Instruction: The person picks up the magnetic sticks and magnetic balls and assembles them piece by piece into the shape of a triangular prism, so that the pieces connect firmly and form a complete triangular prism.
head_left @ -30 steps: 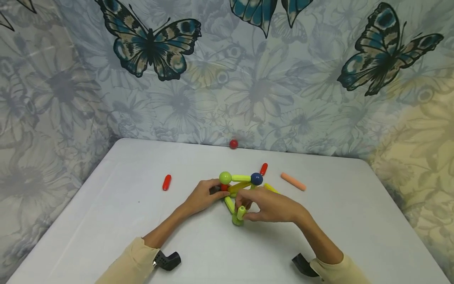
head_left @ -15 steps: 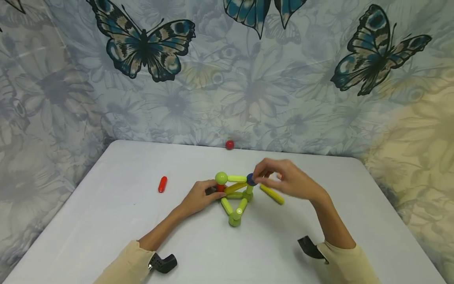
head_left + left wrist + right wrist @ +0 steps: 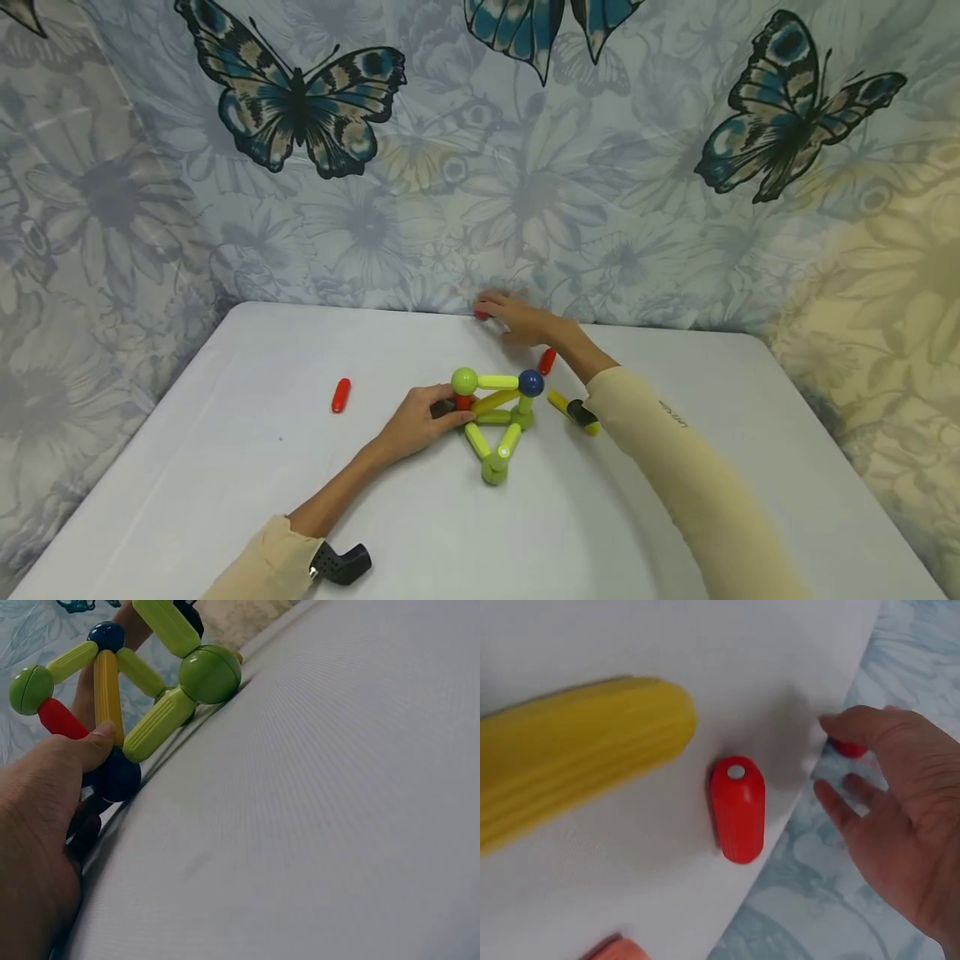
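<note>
My left hand [image 3: 415, 423] holds the left side of a frame of magnetic rods and balls. In the left wrist view its thumb presses beside a yellow rod [image 3: 107, 686] and a dark blue ball [image 3: 118, 776]; the other fingers are partly hidden. The frame also has a red rod [image 3: 63, 718], light green rods [image 3: 497, 382], green balls [image 3: 464, 381] and a blue ball [image 3: 531, 382] on top. At the table's far edge my right hand [image 3: 517, 321] reaches over a red ball [image 3: 850, 749], its fingers spread around it. That ball is partly covered.
One red rod [image 3: 341, 395] lies left of the frame and another [image 3: 739, 814] near the far edge. A loose yellow rod [image 3: 558, 401] lies under the right wrist camera. An orange rod [image 3: 619, 951] shows at the right wrist view's border. Patterned cloth [image 3: 360, 225] rises behind the table.
My right hand has left the frame's front green rod, passed the blue ball and reached the red ball at the far edge. My left hand still holds the frame in place.
</note>
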`<act>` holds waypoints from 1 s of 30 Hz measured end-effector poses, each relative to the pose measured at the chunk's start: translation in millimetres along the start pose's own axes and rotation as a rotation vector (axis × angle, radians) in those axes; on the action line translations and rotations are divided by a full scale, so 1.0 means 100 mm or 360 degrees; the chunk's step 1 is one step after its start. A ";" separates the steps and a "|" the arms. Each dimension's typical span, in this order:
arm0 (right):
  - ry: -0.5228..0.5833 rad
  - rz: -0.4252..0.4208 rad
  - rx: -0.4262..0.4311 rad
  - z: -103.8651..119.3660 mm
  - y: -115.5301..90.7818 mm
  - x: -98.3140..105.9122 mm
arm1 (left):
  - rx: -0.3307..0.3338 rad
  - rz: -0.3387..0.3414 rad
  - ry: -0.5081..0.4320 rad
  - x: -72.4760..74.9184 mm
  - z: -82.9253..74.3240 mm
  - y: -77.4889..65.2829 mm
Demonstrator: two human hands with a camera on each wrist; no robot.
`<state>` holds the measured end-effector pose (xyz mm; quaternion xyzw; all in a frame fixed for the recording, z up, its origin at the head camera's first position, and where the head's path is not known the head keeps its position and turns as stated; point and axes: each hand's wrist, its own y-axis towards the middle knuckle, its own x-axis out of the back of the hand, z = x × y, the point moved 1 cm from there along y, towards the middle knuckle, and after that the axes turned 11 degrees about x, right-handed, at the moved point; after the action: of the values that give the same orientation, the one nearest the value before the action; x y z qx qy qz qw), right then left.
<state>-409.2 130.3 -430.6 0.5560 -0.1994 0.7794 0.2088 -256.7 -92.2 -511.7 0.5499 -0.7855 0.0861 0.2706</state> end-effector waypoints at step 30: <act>0.0208 -0.0491 0.0390 1.55 -1.56 0.13 | 0.0007 0.0019 0.0022 -0.01 0.00 0.01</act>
<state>-206.6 177.4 -359.1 0.5494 -0.0016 0.7910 0.2690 -257.0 -91.0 -512.4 0.5453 -0.7866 0.0933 0.2743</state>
